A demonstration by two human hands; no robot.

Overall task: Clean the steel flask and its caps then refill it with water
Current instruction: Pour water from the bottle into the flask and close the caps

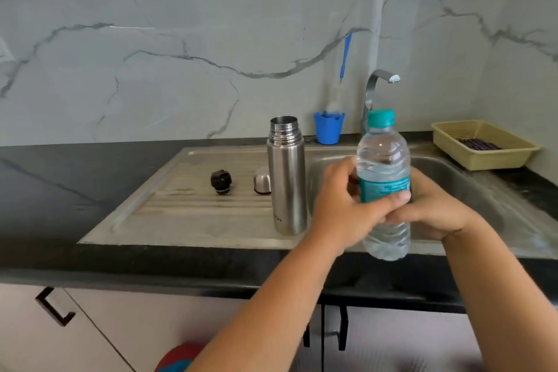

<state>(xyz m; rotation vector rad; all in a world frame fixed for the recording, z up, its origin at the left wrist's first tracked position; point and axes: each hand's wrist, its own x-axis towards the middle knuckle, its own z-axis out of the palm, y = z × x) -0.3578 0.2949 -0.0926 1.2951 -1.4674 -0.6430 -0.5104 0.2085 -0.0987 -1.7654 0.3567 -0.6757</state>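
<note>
Both hands grip capped water bottle, upright, above sink near edge: left hand wrapped round label, right hand behind lower part. Steel flask open, upright on drainboard, just left of bottle. Black stopper and steel cap left of flask. Blue cup, tap far. Basket on counter, right.

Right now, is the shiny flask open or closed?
Open. The steel flask stands upright on the drainboard with its threaded mouth bare. Its black stopper and steel cap lie beside it.
</note>
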